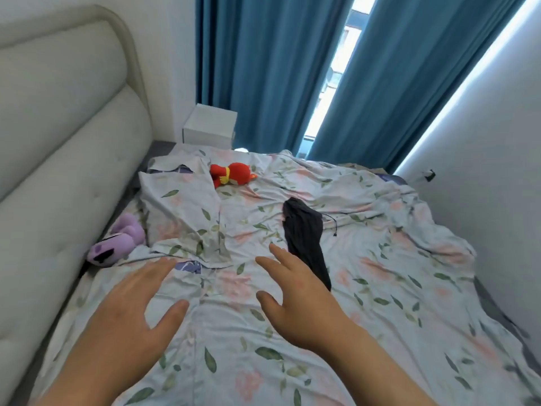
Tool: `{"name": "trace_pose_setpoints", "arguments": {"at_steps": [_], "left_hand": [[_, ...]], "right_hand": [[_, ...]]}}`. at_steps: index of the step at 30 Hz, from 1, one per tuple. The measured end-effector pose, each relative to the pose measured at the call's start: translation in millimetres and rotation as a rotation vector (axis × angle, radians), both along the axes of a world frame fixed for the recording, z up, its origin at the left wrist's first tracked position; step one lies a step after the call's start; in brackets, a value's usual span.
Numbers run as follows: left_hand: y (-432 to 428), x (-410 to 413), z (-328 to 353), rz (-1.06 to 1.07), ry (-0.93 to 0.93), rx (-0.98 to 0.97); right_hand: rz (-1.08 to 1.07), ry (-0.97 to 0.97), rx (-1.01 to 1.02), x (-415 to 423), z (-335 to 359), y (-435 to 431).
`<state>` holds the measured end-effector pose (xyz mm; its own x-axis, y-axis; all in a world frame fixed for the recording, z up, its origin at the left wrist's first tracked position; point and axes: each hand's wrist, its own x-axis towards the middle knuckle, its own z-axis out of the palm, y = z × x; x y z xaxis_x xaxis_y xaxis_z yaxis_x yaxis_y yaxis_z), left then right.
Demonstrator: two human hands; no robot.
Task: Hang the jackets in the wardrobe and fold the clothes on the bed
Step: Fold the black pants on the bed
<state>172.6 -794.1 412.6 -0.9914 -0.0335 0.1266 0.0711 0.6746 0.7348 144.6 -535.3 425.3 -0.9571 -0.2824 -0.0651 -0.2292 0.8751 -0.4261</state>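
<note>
A dark grey garment (306, 235) with a thin drawstring lies crumpled near the middle of the bed (380, 288), which is covered by a wrinkled floral sheet. My left hand (137, 306) reaches forward over the sheet with its fingers spread and holds nothing. Just right of it, my right hand (292, 291) is also spread flat and empty. Its fingertips are close to the near end of the dark garment, partly in front of it.
A red plush toy (231, 174) lies at the far side of the bed. A purple plush toy (117, 241) sits against the padded headboard (58, 142) on the left. A white nightstand (209, 126) and blue curtains (263, 68) stand behind; a white wall runs along the right.
</note>
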Motion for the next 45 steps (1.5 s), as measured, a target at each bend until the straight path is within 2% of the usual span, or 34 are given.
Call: {"name": "trace_pose_setpoints", "arguments": {"at_steps": [10,17,26,31,36,45], "left_hand": [[79,-23,28,-0.249,-0.025,-0.04],[172,-22,37,-0.349,-0.007,-0.123],[345,-7,0,-0.247,-0.021,-0.169],[398,1,-5,-0.183,-0.114,-0.181],[419,8,2,-0.152,-0.145,-0.212],[407,1,-14,-0.112,-0.161,-0.18]], "right_hand": [[-0.311,0.009,0.0,50,17,102],[-0.408,0.028,-0.061,69,14,190],[-0.319,-0.01,-0.09,61,-9,368],[-0.317,-0.039,-0.102,57,-14,433],[-0.255,-0.03,-0.113,51,-10,459],[-0.197,-0.036,-0.067,36,-13,449]]}}
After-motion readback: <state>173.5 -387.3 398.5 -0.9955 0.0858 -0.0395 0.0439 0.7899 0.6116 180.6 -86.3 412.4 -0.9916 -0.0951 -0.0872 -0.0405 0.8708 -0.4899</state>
